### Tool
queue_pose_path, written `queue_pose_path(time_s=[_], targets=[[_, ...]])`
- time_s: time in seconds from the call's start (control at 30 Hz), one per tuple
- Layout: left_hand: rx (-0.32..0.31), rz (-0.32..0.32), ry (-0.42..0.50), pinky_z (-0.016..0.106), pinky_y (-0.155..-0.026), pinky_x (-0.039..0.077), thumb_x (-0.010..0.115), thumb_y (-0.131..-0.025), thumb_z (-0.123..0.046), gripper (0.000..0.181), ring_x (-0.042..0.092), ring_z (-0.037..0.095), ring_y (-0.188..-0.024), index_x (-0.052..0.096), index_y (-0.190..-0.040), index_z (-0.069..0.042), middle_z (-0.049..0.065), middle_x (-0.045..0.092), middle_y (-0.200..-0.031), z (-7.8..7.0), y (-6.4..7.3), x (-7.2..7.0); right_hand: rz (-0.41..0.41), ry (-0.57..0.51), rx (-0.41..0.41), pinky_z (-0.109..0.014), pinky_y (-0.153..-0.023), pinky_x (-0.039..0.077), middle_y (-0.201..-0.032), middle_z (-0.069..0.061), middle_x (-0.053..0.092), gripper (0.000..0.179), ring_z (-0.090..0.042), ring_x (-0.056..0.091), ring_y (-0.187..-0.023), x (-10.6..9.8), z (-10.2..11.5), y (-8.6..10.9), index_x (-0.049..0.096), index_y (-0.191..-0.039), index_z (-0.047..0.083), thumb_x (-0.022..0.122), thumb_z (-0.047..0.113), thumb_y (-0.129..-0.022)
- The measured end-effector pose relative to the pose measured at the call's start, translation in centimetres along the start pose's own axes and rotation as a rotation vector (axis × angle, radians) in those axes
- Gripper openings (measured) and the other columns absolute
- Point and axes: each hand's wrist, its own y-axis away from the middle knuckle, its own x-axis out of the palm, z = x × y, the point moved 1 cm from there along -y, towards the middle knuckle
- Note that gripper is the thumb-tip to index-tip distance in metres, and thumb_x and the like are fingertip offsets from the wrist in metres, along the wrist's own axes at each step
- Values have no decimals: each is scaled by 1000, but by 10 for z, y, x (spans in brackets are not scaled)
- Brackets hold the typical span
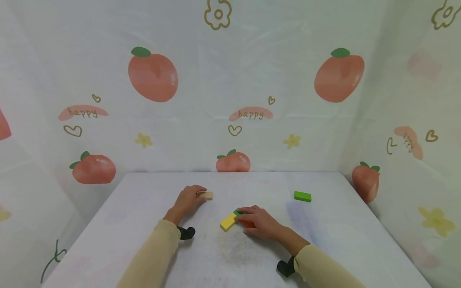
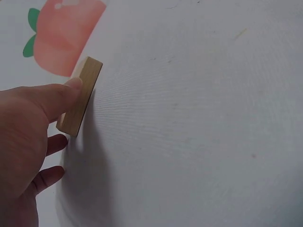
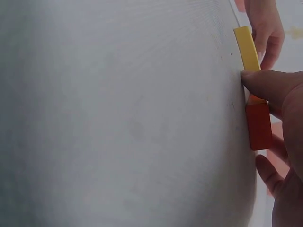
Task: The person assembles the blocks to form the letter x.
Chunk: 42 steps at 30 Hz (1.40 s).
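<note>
In the head view, my left hand (image 1: 190, 198) is at a plain wooden block (image 1: 207, 195) towards the back of the table. The left wrist view shows the thumb pressed against this wooden block (image 2: 84, 101), which is tilted, with other fingers partly hidden behind it. My right hand (image 1: 261, 223) is over a group of coloured blocks near the middle: a yellow block (image 1: 228, 222), a green block (image 1: 237, 212) and an orange-red block (image 1: 247, 223). In the right wrist view, its thumb lies between the yellow block (image 3: 247, 47) and the orange-red block (image 3: 259, 126), covering where they meet.
A bright green block (image 1: 302, 196) lies by itself at the back right of the white table (image 1: 126, 240). Printed white cloth (image 1: 252, 80) hangs behind and beside the table. Black wrist straps (image 1: 186, 233) sit at both cuffs.
</note>
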Motion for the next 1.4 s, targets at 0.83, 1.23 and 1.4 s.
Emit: queue_pose_path(time_s=[0.83,1.23,1.4], targets=[[38,127,-118,46,-100,40,76,-85,-18,33,54,30,-115,69,-117,-9,7,65,-118,-1,-13,-8,4,-22,-5,-38,-92,41,-144,4,47,45,-19,44,-120,1,-1,0,60,-134,29,71,26,-90],[-7,148,-94,46,-101,39,75,-86,-16,33,53,30,-116,68,-118,-9,9,63,-120,-2,-16,-10,4,-21,-3,-36,-90,42,-143,3,48,45,-18,44,-118,-1,1,1,61,-133,28,71,26,-90],[0,139,-84,47,-101,40,75,-86,-15,34,54,30,-116,68,-118,-8,9,64,-121,0,-17,-9,6,-22,-3,-35,-90,42,-143,3,48,44,-18,44,-118,-1,1,1,61,-133,28,71,26,-90]])
